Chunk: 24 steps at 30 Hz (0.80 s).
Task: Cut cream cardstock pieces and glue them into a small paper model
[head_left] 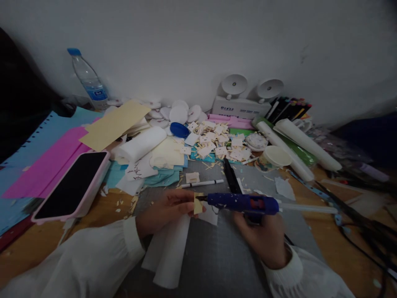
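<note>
My right hand (263, 238) is closed around the handle of a blue glue gun (238, 203), with a clear glue stick (307, 207) coming out of its back. The gun's nozzle points left and meets a small yellowish paper piece (198, 205); whether it touches cannot be told. My left hand (170, 209) pinches that piece between thumb and fingers. Under the left hand a white paper roll (172, 256) lies on the grey mat (223, 252). A white pen (203, 183) and a small cream piece (192, 177) lie just beyond the hands.
A heap of small white cards with sticks (214, 140) fills the back middle. A phone (72, 186), coloured paper (46, 161) and a water bottle (88, 80) are at left. White rolls (307, 142), a tape roll (276, 157) and dark cables (350, 219) lie at right.
</note>
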Each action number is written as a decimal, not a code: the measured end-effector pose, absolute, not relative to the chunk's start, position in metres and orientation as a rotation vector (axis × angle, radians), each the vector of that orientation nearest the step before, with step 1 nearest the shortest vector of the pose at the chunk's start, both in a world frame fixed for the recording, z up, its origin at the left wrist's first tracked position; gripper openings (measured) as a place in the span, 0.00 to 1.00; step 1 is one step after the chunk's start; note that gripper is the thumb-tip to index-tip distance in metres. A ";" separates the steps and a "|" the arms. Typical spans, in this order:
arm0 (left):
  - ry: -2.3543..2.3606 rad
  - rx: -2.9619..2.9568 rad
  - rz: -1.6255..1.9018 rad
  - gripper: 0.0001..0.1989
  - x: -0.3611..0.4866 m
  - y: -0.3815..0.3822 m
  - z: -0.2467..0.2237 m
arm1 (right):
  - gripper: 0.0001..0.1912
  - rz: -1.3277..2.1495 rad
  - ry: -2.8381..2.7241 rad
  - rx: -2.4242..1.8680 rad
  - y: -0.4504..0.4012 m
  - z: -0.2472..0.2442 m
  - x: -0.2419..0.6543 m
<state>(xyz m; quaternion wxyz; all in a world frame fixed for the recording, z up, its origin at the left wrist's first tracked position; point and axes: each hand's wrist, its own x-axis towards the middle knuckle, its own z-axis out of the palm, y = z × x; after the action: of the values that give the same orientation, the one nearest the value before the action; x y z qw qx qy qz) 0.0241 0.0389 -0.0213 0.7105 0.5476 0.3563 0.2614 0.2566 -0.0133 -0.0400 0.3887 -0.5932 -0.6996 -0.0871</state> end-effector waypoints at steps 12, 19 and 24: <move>0.769 1.202 0.583 0.11 0.020 0.038 -0.030 | 0.11 -0.202 -1.764 -1.537 -0.014 -0.039 0.256; 0.759 1.200 0.557 0.09 0.019 0.037 -0.031 | 0.09 -0.228 -1.792 -1.506 -0.014 -0.036 0.256; 0.749 1.159 0.575 0.09 0.020 0.037 -0.032 | 0.09 -0.217 -1.811 -1.498 -0.014 -0.038 0.258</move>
<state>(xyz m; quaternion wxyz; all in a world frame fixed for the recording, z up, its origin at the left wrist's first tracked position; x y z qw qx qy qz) 0.0195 0.0369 -0.0325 0.7335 0.5268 0.3405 0.2617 0.2580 -0.0144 -0.0380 0.3807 -0.5868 -0.7096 -0.0849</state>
